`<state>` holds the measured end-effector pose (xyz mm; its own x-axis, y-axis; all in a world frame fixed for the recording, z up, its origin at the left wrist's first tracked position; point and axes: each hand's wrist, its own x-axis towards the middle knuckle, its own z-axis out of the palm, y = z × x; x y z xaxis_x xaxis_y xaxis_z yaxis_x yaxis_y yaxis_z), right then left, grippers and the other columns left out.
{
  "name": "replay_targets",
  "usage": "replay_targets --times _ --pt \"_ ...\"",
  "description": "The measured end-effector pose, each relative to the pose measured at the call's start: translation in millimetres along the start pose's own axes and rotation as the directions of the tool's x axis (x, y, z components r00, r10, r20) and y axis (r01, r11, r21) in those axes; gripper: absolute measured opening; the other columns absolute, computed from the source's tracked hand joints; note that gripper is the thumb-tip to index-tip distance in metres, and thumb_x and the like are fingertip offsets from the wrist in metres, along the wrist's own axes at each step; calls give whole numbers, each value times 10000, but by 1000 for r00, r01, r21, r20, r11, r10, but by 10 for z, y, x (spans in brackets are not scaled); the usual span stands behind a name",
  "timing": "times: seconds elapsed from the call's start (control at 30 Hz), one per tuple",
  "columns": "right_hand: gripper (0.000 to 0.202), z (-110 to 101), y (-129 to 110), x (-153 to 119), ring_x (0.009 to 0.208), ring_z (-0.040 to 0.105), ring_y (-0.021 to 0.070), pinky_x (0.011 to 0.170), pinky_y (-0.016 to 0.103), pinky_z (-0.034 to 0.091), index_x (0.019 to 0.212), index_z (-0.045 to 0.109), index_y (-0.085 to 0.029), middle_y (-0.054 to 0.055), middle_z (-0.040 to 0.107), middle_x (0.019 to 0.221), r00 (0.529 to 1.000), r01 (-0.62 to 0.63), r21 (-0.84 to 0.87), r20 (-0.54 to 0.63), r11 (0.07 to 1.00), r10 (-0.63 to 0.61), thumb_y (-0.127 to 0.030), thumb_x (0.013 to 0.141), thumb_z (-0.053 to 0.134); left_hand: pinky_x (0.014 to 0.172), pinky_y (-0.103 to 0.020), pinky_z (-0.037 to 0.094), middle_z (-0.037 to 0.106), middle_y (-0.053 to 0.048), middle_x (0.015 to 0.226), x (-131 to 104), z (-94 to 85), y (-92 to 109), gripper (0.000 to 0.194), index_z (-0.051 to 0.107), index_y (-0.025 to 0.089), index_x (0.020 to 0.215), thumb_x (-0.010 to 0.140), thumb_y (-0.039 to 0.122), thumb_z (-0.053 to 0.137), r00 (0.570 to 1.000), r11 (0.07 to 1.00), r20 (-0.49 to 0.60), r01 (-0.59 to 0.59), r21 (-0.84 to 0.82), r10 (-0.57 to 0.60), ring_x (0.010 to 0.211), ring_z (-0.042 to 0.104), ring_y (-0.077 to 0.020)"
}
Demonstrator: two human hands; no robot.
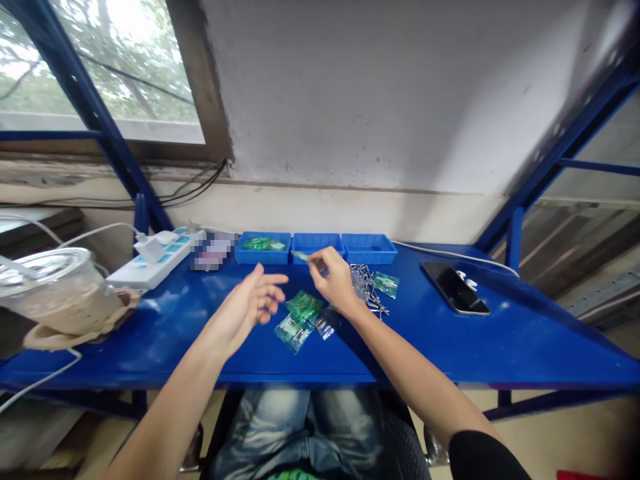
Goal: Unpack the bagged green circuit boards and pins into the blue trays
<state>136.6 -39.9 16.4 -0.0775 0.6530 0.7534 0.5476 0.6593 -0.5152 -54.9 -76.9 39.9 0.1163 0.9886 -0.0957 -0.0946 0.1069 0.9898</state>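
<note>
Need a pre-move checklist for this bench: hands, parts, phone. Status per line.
1. Left hand free: ok, open and holding nothing.
2. Right hand grip: ok, green item pinched at fingertips.
3. Green item's contents: cannot tell, too small.
4. Packets between the hands separated: not ok, overlapping.
5. Metal pins contained: not ok, loose on table.
6. Phone apart from pins: ok.

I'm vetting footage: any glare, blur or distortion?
In the head view: daylight partly overexposes the window; pixelation covers a patch beside the power strip; the blue table reflects light; the packet in the right hand looks soft; outer edges look stretched.
</note>
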Motion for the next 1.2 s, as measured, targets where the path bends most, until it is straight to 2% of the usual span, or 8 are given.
replay_targets --times 0.1,0.23,0.5,0.7,0.83,0.93,1.07,1.2 --pt "140 47 -21 -30 884 546 182 806 312 450 850 595 -221 64 569 894 994 99 -19 41 995 -98 -196 841 458 492 -218 434 649 -82 796 301 44 54 411 649 116 926 741 482 620 996 992 29 92 -88 -90 623 596 -133" --pt "162 109 -11 -47 927 545 183 832 326 457 855 610 -224 79 561 958 990 135 -42 37 990 -134 -180 836 456 512 -184 405 615 -23 691 615 162 112 292 644 131 834 599 268 750 994 990 8 -106 -96 108 606 565 -101" --pt "219 103 24 -25 986 554 185 854 352 463 880 639 -239 86 572 1054 991 135 2 1 991 -135 -164 841 437 543 -222 432 609 -25 697 674 266 53 367 624 131 841 674 454 671 972 973 18 -233 -8 233 586 549 -110" --pt "250 160 -19 2 899 551 184 811 334 465 780 665 -196 75 542 941 983 -167 193 -46 967 179 -420 797 554 807 -305 444 660 -47 899 666 183 -41 168 670 199 868 794 310 568 687 596 127 -695 401 716 885 587 -185" --pt "445 194 45 20 548 488 123 545 253 427 620 588 -183 -7 491 569 894 -440 387 96 811 439 -498 868 394 925 -380 380 638 -44 974 609 145 -111 186 701 247 836 823 219 517 520 294 376 -806 515 767 986 530 -197" --pt "337 179 70 -3 548 471 126 534 246 398 720 640 -183 -9 516 575 940 -333 281 27 900 339 -428 859 455 879 -365 401 612 -56 1004 582 148 -195 164 695 235 864 807 280 548 623 398 343 -745 535 703 992 522 -208" --pt "241 146 50 -44 705 528 151 681 273 437 981 683 -227 36 586 759 999 -11 39 35 999 9 -287 869 478 618 -261 423 640 -78 839 597 161 -283 362 652 152 891 829 459 469 893 841 92 -446 305 440 762 583 -171" --pt "274 168 55 -53 822 562 144 754 262 454 1020 678 -234 65 586 943 992 106 -25 69 994 -104 -208 880 445 490 -214 357 629 -55 707 722 91 -204 337 647 116 852 718 421 592 959 948 25 -283 146 283 568 543 -123"
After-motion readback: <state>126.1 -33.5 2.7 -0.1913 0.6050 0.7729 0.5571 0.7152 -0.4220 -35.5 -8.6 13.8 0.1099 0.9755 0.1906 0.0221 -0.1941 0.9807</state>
